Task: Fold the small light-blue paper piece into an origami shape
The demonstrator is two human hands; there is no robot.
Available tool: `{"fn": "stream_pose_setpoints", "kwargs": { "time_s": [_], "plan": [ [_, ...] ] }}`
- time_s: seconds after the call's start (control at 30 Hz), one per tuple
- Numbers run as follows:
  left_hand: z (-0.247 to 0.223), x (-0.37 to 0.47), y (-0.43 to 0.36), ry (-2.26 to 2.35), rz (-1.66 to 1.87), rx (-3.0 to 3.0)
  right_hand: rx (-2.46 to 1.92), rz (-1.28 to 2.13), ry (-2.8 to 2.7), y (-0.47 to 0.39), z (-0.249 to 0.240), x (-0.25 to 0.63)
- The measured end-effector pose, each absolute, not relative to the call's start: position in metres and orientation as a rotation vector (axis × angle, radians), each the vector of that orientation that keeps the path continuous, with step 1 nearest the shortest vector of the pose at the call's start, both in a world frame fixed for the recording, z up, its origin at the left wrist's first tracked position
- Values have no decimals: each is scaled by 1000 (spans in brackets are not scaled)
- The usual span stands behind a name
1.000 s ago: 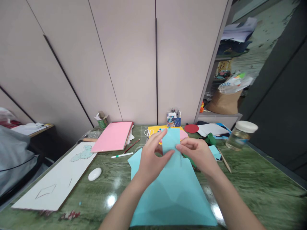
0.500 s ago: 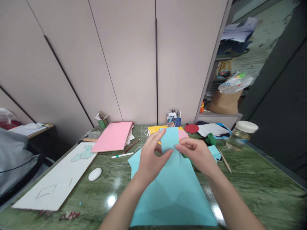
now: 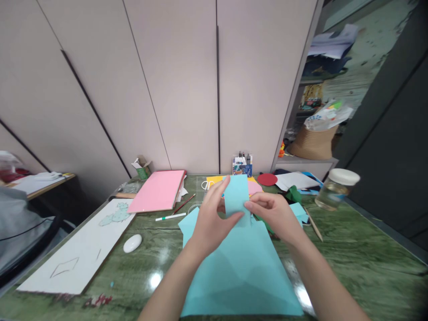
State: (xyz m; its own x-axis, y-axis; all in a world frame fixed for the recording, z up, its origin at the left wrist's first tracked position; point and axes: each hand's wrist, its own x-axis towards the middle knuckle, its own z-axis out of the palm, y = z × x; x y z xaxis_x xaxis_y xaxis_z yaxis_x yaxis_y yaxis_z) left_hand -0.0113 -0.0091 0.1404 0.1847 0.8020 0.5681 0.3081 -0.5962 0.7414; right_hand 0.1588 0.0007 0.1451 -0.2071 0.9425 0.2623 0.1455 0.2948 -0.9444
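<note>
A small rectangle of light-blue paper (image 3: pixel 236 194) is held upright between my two hands, in the middle of the head view. My left hand (image 3: pixel 211 218) has its fingers behind the left edge and its thumb across the lower front. At the right edge, my right hand (image 3: pixel 269 213) pinches the paper between thumb and fingertips. Beneath both hands lies a large light-blue sheet (image 3: pixel 240 276), flat on the green marbled table (image 3: pixel 157 263). Further light-blue scraps (image 3: pixel 298 211) lie to the right, beside my right wrist.
On the left are a white board (image 3: pixel 76 245) with a cactus drawing, a white oval object (image 3: pixel 133 243) and a pink pad (image 3: pixel 158 191). A marker (image 3: pixel 170 217) and scissors (image 3: pixel 207 184) lie further in. At right stand a lidded jar (image 3: pixel 336 189) and a pencil (image 3: pixel 313 225).
The small paper has shifted slightly up and left, and its lower part looks more bent. My left thumb has moved a little lower; my right hand keeps its pinch.
</note>
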Motion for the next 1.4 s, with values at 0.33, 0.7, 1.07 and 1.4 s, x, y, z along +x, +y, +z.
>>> {"fn": "stream_pose_setpoints", "kwargs": {
  "time_s": [0.33, 0.7, 1.07, 1.4],
  "plan": [
    [141, -12, -9, 1062, 1395, 1971, -1040, 999, -1651, -1, 146, 158],
    [141, -15, -8, 960, 1408, 1878, -1012, 1043, -1629, -1, 147, 159],
    [141, -18, -6, 965, 1394, 1960, -1037, 1017, -1601, -3, 147, 158],
    [143, -18, -8, 970, 1336, 2058, -1010, 1020, -1496, -1, 145, 157]
  ]
}}
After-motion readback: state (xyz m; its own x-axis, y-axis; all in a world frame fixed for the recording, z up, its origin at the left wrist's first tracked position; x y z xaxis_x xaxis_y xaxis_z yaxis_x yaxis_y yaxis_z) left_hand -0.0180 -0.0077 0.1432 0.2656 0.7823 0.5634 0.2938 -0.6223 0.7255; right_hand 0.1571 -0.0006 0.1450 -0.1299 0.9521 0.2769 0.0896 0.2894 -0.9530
